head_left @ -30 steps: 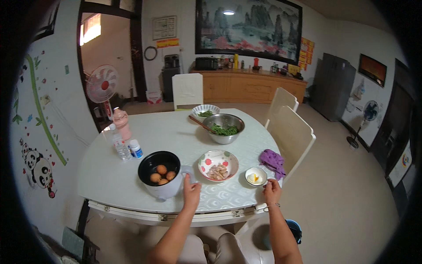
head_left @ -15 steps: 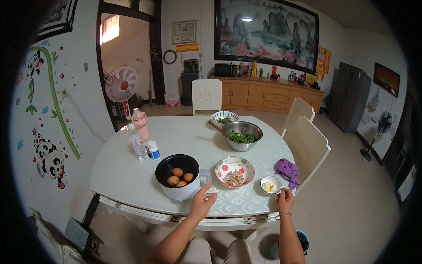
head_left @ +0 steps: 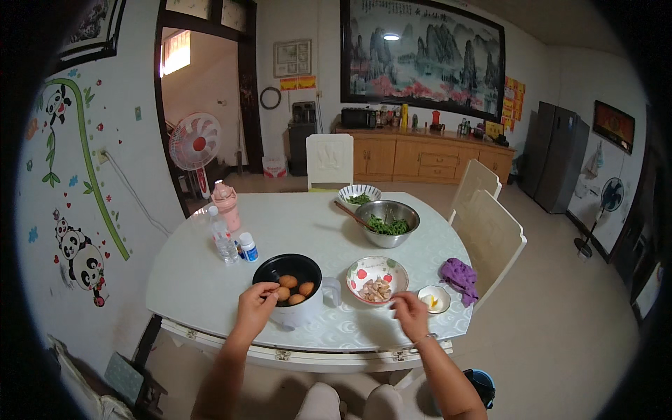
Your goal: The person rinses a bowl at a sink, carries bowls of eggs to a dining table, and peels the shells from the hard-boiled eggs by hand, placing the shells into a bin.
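Several brown eggs (head_left: 306, 288) lie in a white pot with a black inside (head_left: 269, 267) at the table's near edge. My left hand (head_left: 257, 306) comes over its left rim, fingertips closed against the leftmost egg (head_left: 283, 294). My right hand (head_left: 411, 316) hovers between two bowls, its bent fingers blurred. Just beyond it, a fruit-patterned bowl (head_left: 360, 271) contains pale, shell-like pieces. To its right, a small white bowl (head_left: 440, 309) holds something white and yellow.
A steel bowl (head_left: 413, 222) of chopped greens with a wooden utensil stands farther back, beside a striped bowl (head_left: 345, 197). At left are a pink bottle (head_left: 225, 203), clear bottle (head_left: 223, 241) and white-blue bottle (head_left: 248, 248). A purple cloth (head_left: 458, 275) lies at the right edge.
My left hand has moved left from beside the pot's handle to the eggs. My right hand has left the small bowl's near rim and shifted left. The view has tilted up slightly.
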A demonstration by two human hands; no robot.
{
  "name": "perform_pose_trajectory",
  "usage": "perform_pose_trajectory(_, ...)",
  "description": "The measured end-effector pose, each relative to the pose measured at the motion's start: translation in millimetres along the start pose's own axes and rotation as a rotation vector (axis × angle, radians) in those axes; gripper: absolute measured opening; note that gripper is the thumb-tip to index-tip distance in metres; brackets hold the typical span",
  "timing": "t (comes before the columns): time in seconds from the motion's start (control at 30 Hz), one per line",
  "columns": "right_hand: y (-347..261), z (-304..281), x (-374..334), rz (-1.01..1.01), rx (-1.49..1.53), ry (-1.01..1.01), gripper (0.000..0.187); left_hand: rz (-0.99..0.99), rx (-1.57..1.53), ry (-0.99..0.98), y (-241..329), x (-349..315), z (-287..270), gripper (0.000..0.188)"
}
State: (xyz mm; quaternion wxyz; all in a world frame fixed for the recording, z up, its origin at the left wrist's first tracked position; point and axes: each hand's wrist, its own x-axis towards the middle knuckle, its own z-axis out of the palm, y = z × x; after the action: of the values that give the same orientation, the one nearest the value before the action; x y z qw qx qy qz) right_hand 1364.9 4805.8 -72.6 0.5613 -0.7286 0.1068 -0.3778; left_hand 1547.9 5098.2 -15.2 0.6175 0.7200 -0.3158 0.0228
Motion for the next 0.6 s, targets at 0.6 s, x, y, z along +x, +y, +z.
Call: perform_pose_trajectory(0.6, -64.4, 205.5, 114.6, -0.377, -1.22, -0.874, 0.019, 0.058, 0.385, 0.008, -45.6, 56.5, -9.1, 0.013)
